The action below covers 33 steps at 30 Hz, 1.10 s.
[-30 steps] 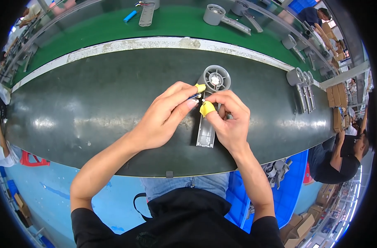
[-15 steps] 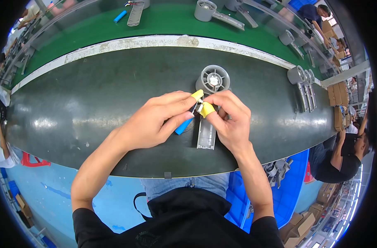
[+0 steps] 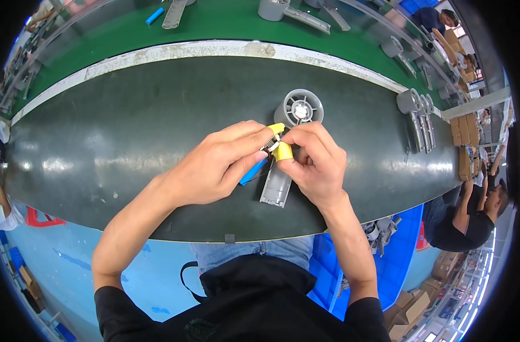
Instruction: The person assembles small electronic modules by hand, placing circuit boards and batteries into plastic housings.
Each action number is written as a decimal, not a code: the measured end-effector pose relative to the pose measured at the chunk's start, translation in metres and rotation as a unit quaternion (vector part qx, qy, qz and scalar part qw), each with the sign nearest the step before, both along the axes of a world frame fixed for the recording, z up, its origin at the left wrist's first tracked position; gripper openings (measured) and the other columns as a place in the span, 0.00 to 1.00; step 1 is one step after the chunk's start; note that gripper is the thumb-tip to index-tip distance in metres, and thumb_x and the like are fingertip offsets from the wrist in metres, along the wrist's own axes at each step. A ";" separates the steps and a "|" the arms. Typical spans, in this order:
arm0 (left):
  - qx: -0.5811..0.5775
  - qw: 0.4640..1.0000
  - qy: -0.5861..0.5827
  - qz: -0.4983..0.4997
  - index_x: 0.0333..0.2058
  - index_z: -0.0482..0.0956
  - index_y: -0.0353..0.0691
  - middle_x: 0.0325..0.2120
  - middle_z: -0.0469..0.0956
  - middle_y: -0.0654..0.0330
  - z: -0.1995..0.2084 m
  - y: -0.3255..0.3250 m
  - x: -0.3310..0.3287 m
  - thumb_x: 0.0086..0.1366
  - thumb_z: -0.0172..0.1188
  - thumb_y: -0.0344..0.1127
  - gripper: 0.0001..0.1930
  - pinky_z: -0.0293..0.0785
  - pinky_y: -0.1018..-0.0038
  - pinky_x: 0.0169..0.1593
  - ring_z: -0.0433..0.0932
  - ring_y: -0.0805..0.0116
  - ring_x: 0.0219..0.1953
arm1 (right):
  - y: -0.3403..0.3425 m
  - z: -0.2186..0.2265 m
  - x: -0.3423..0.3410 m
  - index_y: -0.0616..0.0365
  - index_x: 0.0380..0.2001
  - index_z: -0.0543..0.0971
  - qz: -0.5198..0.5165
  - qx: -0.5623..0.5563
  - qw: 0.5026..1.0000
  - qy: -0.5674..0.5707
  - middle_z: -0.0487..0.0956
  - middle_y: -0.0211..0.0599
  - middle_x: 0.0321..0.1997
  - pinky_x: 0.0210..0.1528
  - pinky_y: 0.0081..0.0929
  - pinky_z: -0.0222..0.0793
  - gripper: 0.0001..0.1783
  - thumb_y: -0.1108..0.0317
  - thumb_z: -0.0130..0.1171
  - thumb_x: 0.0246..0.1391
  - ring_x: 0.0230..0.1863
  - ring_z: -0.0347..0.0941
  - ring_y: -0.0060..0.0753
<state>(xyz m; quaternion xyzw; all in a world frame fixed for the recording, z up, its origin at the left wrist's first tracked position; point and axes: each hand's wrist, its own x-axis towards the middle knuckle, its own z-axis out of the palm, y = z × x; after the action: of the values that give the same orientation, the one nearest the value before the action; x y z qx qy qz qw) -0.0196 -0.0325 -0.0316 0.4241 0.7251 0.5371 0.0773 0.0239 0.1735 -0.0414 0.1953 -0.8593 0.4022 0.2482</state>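
Left hand (image 3: pixel 217 162) has a thumb-and-finger grip on a small dark-and-white part (image 3: pixel 269 143), right hand (image 3: pixel 318 165) pinching it from the other side (exact contact hidden by the yellow finger cots (image 3: pixel 284 151)). Part sits above the gray fan-headed housing (image 3: pixel 300 111), which lies on the dark bench (image 3: pixel 157 137), handle toward the person. Blue cylinder (image 3: pixel 252 172) pokes out below the left thumb; can't tell if it's gripped.

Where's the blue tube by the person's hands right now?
In the head view, near the middle, the blue tube pokes out beside the left hand, just left of the gray handle on the dark table.
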 end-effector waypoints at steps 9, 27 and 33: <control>-0.004 0.999 -0.006 -0.032 0.53 0.72 0.28 0.41 0.75 0.47 -0.004 -0.001 -0.005 0.67 0.52 0.25 0.16 0.71 0.63 0.46 0.74 0.48 0.42 | 0.002 -0.007 0.001 0.64 0.32 0.78 0.005 0.017 0.999 0.030 0.78 0.33 0.34 0.17 0.16 0.57 0.15 0.84 0.68 0.36 0.15 0.61 0.12; -0.011 0.999 -0.044 -0.026 0.54 0.72 0.27 0.45 0.76 0.47 -0.005 -0.004 -0.009 0.67 0.51 0.24 0.17 0.72 0.67 0.49 0.76 0.53 0.43 | -0.001 0.011 0.005 0.61 0.34 0.79 -0.029 0.061 0.998 0.016 0.78 0.32 0.35 0.17 0.16 0.59 0.16 0.82 0.69 0.37 0.15 0.65 0.14; 0.000 0.995 -0.095 -0.010 0.54 0.73 0.27 0.45 0.76 0.48 -0.004 -0.005 -0.008 0.68 0.50 0.25 0.17 0.73 0.69 0.49 0.77 0.57 0.44 | -0.009 0.018 0.047 0.64 0.54 0.69 -0.153 -0.143 0.925 -0.318 0.78 0.34 0.37 0.17 0.13 0.59 0.26 0.76 0.65 0.52 0.19 0.67 0.10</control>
<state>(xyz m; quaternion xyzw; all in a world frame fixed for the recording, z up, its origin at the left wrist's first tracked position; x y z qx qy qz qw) -0.0280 -0.0376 -0.0355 0.3779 0.7104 0.5742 0.1512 0.0710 0.1647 -0.0236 -0.1146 -0.8459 0.5189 0.0457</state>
